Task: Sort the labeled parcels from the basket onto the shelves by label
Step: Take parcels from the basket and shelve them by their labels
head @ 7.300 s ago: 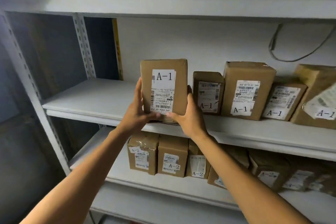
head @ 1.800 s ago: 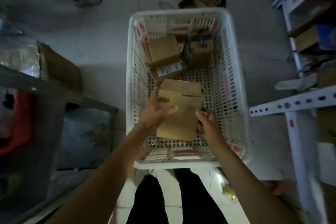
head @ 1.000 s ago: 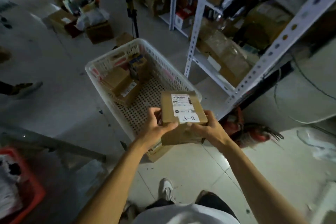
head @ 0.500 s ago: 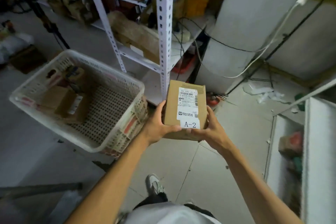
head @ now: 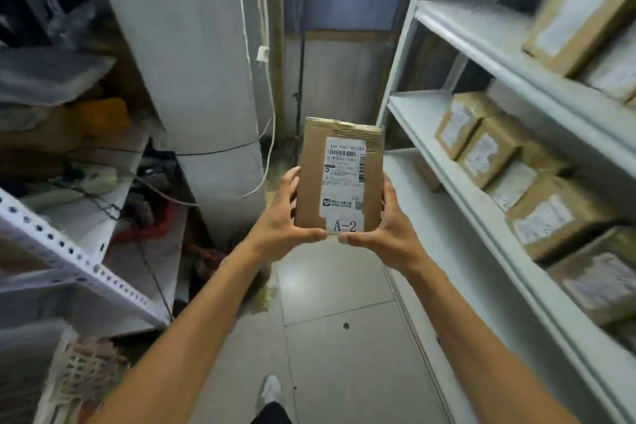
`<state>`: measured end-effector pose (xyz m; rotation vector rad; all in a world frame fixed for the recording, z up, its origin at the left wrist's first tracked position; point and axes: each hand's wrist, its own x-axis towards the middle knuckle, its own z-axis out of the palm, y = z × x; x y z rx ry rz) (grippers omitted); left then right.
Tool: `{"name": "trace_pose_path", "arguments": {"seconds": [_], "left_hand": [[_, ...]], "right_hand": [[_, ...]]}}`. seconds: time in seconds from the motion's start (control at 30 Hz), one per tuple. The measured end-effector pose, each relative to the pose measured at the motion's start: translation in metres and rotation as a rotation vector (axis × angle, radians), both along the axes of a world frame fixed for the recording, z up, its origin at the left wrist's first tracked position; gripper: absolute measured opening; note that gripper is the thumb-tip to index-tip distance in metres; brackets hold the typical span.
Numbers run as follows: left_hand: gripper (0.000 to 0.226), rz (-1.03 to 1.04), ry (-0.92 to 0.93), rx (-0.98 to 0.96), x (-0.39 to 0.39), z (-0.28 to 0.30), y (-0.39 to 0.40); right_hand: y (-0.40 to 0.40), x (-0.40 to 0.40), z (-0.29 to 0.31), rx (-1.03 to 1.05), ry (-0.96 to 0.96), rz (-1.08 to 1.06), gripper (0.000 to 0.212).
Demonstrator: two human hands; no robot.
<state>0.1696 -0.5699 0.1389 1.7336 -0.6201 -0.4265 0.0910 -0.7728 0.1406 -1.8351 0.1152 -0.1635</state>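
Between my two hands, held up over the tiled floor (head: 330, 348), stands a flat rectangular cardboard parcel (head: 311, 182) with a white printed label (head: 344, 175) marked "A-2" at its lower edge. My left hand (head: 280, 222) grasps its left side, thumb curled under the bottom edge and fingers wrapped behind; my right hand (head: 387, 227) mirrors it on the right side. The box top shows ribbed, torn corrugation under tape. To the right of my right hand runs a white metal shelf unit (head: 488, 203), its boards smooth and pale, carrying rows of brown taped cartons (head: 481, 151) with white labels, too blurred for me to read. Beyond my left hand rises a wide grey column (head: 192, 55) with thin cables looped round it, and lower left, a white perforated plastic basket (head: 74, 375), probably the source bin.
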Motion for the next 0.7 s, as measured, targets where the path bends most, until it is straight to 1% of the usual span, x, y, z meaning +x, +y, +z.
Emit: {"name": "trace_pose_path", "arguments": {"seconds": [0.13,0.23,0.33,0.5,0.57,0.63,0.7], "left_hand": [[0.116,-0.145,0.034,-0.086,0.039,0.008,-0.046],[0.117,-0.24,0.035,-0.119,0.07,0.011,-0.068],[0.12,-0.294,0.049,-0.134,0.099,0.014,-0.083],[0.127,-0.329,0.067,-0.094,0.148,0.014,-0.103],[0.127,-0.349,0.069,-0.07,0.166,0.011,-0.113],[0.126,-0.356,0.068,-0.045,0.183,0.005,-0.125],[0.12,-0.358,0.067,-0.032,0.2,-0.002,-0.141]], "right_hand": [[-0.027,0.01,0.017,-0.108,-0.032,-0.19,0.124],[-0.04,0.026,0.021,-0.115,-0.044,-0.265,0.129],[-0.047,0.044,0.026,-0.139,-0.05,-0.333,0.127],[-0.062,0.076,0.02,-0.159,-0.01,-0.425,0.127],[-0.07,0.09,0.017,-0.13,0.006,-0.437,0.129],[-0.08,0.103,0.011,-0.083,0.02,-0.452,0.132],[-0.092,0.116,0.004,-0.086,0.034,-0.474,0.133]]}}
